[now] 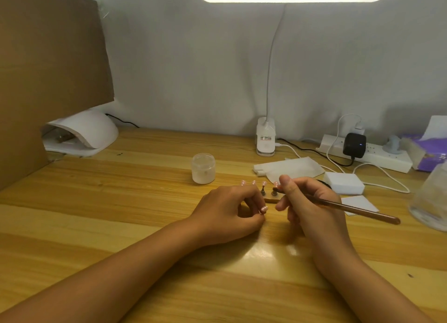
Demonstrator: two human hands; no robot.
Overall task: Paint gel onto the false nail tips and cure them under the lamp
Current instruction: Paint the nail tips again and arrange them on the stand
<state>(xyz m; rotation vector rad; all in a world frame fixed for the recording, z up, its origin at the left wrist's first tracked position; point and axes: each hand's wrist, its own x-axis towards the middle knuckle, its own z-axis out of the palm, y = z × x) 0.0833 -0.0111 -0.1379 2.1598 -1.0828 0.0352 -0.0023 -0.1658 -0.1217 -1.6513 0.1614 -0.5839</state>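
The nail tip (264, 209) you pinch in your left hand (229, 210) is right of the jar (203, 168) and nearer you. Judge it feather-light: thin stiff plastic, glossy and slippery, and any wet gel on it will smear. Hold it by the edges or the peg beneath, never the face. Your right hand (314, 201) is curled round the brush (358, 210), bristles aimed at the row of tips (253, 182) standing on pegs just right of the jar. Those look likely to topple at a nudge. The curing lamp (82, 131) sits well left of the jar, further back. The tabletop (121, 201) is pale varnished wood, shiny and probably slick. Behind the jar to the right, a desk lamp (265, 139) and a power strip (367, 157) stand against a grey wall.
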